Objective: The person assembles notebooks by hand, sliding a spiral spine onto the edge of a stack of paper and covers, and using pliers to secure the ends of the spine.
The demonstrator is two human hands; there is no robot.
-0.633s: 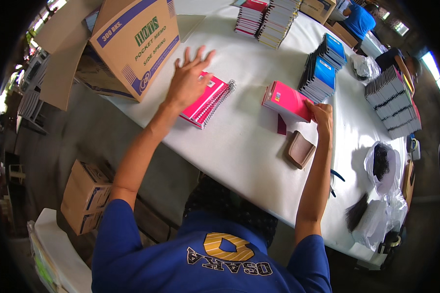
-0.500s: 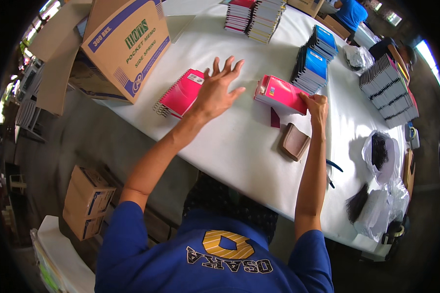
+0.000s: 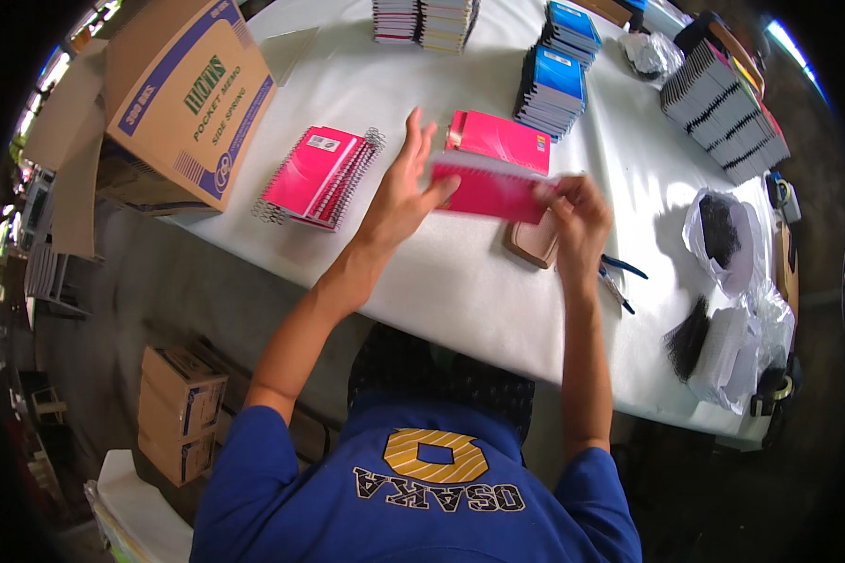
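Note:
My right hand point(image 3: 577, 220) pinches the right end of a pink pocket notebook point(image 3: 497, 197), raised over the white table and blurred by motion. At the notebook's left end is my left hand point(image 3: 399, 197), fingers stretched upward and thumb lying over the cover's edge. Just behind the held notebook sits a stack of pink notebooks point(image 3: 502, 139). Left of my left hand is another pile of pink notebooks point(image 3: 315, 174), with wire spirals showing on both sides. A brown block-like piece point(image 3: 535, 244) lies partly hidden below the held notebook.
Blue-handled pliers point(image 3: 619, 279) lie right of my right wrist. Blue notebook stacks point(image 3: 549, 89) stand behind, more notebooks point(image 3: 723, 113) at far right. Plastic bags with black wire point(image 3: 723, 239) line the right side. A large open carton point(image 3: 193, 103) occupies the left corner.
My right hand has lifted a notebook off the pink stack and brought it leftward and nearer. My left hand has come from beside the left pile to the notebook's end. The view has shifted.

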